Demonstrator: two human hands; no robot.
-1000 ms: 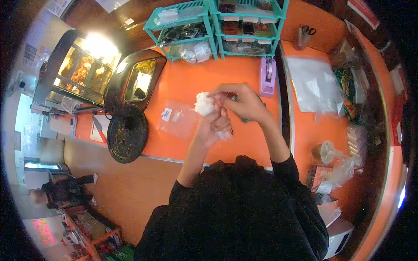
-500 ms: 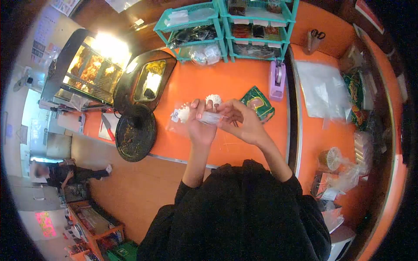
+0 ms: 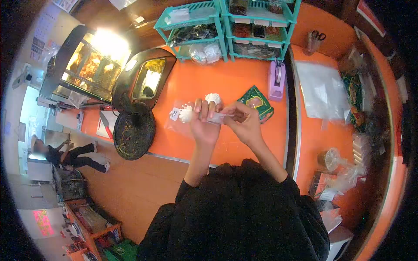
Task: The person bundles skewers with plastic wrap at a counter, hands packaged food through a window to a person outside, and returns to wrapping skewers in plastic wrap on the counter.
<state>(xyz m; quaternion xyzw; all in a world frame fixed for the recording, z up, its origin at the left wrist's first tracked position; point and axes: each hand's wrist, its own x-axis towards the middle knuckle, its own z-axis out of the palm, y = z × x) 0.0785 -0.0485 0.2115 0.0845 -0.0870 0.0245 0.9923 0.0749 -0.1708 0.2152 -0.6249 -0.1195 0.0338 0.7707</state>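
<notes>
Over the orange counter, my left hand (image 3: 205, 126) has its fingers curled on a small clear plastic bag (image 3: 216, 117). My right hand (image 3: 244, 124) pinches the other end of this bag between thumb and fingers. Just beyond my left hand sit two white knobbly clumps, one (image 3: 186, 114) to the left and one (image 3: 213, 98) farther back; their kind is unclear. The left clump lies by a clear bag with a white label (image 3: 174, 114) bearing handwriting. A green packet (image 3: 257, 103) with yellow markings lies just beyond my right hand.
Teal tiered racks (image 3: 225, 30) stand at the back, with a purple tape dispenser (image 3: 277, 80) below them. At left are a lit food display case (image 3: 93, 69), a dark round lid (image 3: 134, 131) and a red-handled knife (image 3: 106, 125). Another person (image 3: 69, 154) is in the left background.
My right hand has moved slightly left and closed into a pinch on the bag's end. In the background, the other person has changed posture, legs now apart.
</notes>
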